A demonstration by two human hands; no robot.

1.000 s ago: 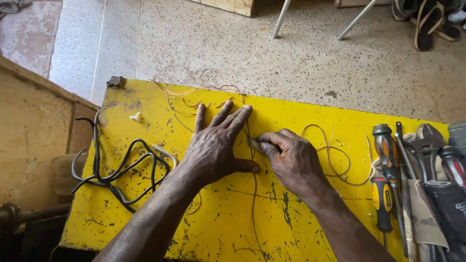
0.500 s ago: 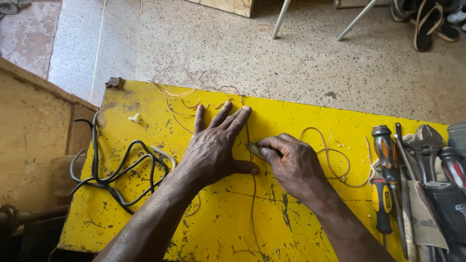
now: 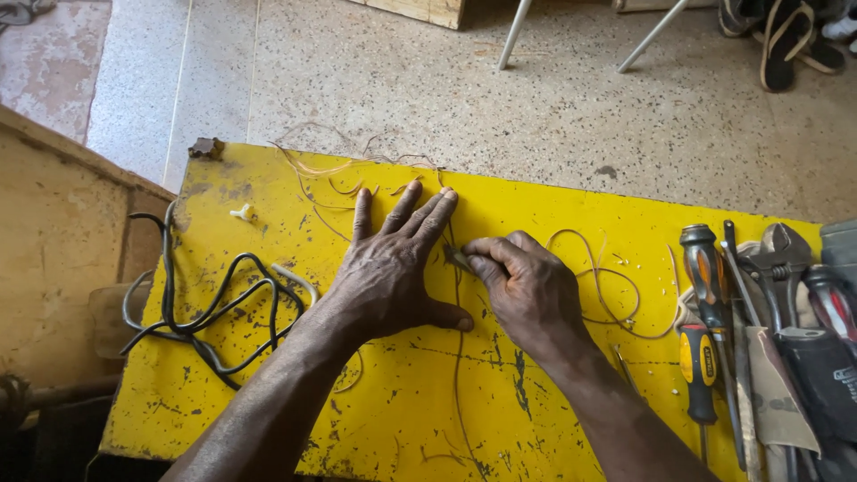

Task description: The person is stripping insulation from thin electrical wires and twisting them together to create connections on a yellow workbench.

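The left hand lies flat on the yellow worktop, palm down and fingers spread and pointing toward the far edge; it pinches nothing, only pressing down beside a thin dark wire. That wire runs near-to-far across the worktop, its long axis roughly in line with the forearms, passing just right of the left thumb and under the right fingertips. The right hand sits immediately right of the wire, its grip pressed together on a small dark tool or blade whose tip meets the wire just right of the left fingers. What the tool is cannot be told. The right hand is the nearer to the working point; the left is just beside it on the other side of the wire. Black cable lies coiled at the left edge, screwdrivers and pliers at the right, and loose pale strands curl just right of the right hand. Against the earlier frames, both hands hold almost the same posture; the right hand has shifted only slightly along the wire.
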